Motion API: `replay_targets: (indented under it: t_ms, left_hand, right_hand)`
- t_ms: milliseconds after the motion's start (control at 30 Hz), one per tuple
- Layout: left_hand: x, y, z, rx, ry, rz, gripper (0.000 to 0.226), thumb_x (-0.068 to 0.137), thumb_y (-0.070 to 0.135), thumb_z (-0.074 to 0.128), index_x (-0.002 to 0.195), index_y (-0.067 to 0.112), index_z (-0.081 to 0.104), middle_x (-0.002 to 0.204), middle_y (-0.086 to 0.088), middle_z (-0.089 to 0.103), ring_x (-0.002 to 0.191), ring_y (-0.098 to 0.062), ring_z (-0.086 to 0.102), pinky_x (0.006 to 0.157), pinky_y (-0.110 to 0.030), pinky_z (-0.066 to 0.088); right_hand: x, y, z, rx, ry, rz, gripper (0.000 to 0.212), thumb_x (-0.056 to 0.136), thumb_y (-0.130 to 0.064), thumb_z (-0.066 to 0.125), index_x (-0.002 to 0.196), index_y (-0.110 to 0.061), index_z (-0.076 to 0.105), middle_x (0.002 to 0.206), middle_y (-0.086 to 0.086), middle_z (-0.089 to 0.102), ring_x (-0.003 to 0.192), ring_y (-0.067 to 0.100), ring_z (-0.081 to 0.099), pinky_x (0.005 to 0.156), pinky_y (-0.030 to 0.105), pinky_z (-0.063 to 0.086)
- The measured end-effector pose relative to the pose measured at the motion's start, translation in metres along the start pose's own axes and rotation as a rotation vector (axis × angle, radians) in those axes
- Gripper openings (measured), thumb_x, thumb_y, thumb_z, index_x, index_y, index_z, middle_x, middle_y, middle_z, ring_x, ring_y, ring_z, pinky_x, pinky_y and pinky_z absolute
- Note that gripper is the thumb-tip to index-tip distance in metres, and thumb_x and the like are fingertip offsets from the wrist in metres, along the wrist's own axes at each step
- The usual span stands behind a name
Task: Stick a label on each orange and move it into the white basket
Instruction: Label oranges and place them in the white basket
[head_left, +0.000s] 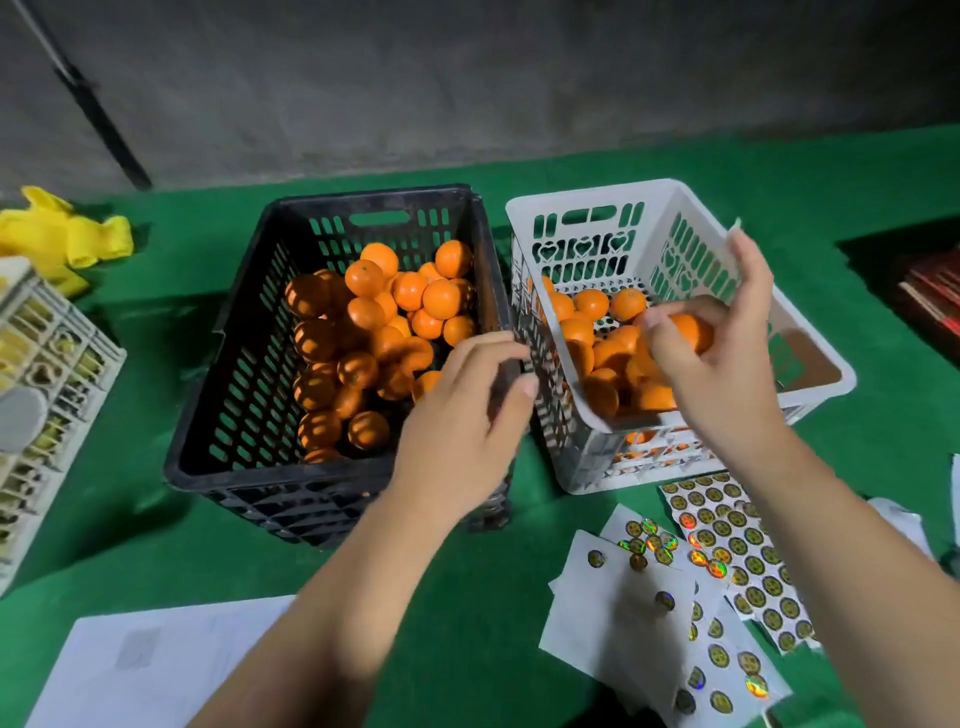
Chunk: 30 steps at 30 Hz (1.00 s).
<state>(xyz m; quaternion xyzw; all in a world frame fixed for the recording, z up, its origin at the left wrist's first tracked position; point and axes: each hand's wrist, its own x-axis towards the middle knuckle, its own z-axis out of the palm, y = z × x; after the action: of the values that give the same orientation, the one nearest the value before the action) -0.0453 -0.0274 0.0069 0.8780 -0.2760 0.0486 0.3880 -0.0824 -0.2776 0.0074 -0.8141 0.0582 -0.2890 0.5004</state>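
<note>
Where the green surface spreads, a black crate of oranges sits beside the white basket, label sheets nearer the person. The left hand, fingers loosely curled and holding nothing, hangs over the crate's corner; the right hand grips an orange above the basket.

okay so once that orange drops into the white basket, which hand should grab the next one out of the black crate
Left. The left hand hangs empty over the black crate, beside its unlabelled oranges. The right hand grips an orange over the white basket, farther from the crate.
</note>
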Motion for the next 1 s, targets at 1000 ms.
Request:
replay_targets:
  t_ms: [1000]
  left_hand:
    - [0.138, -0.154, 0.034, 0.459, -0.704, -0.505, 0.092, 0.093, 0.037, 0.076, 0.164, 0.020, 0.020, 0.168, -0.012, 0.013, 0.146, -0.039, 0.037, 0.117, -0.051, 0.039]
  right_hand:
    - [0.013, 0.075, 0.076, -0.488, -0.084, -0.042, 0.010, 0.107, -0.025, 0.054, 0.100, -0.019, 0.058, 0.100, -0.002, 0.049, 0.076, 0.021, 0.048, 0.061, 0.041, 0.045]
